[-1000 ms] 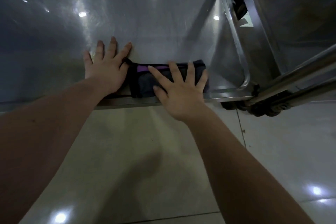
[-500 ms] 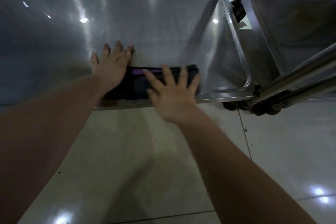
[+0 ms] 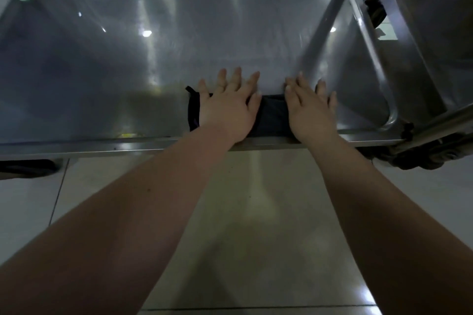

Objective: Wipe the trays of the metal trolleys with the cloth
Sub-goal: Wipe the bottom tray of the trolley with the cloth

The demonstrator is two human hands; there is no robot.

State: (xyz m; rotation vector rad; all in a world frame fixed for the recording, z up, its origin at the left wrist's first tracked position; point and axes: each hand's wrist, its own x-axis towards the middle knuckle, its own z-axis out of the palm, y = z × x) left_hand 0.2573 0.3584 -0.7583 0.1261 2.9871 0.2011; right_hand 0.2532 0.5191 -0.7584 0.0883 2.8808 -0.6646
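A dark folded cloth (image 3: 272, 116) lies flat on the shiny metal trolley tray (image 3: 102, 71), against its near rim. My left hand (image 3: 227, 107) lies flat on the cloth's left part with straight, spread fingers. My right hand (image 3: 311, 108) presses flat on the cloth's right end, fingers straight. Only a strip of cloth between the hands and a bit at the far left shows.
A second metal trolley (image 3: 435, 33) stands close on the right, with tubular handle bars (image 3: 440, 120) crossing the lower right and dark wheels beneath. Upright posts rise at the tray's far corners. Pale glossy floor tiles (image 3: 256, 212) lie below my arms.
My left hand moved from the bare tray onto the cloth's left part. The right hand stayed on the cloth's right end. The view shifted, so the tray's left side shows more.
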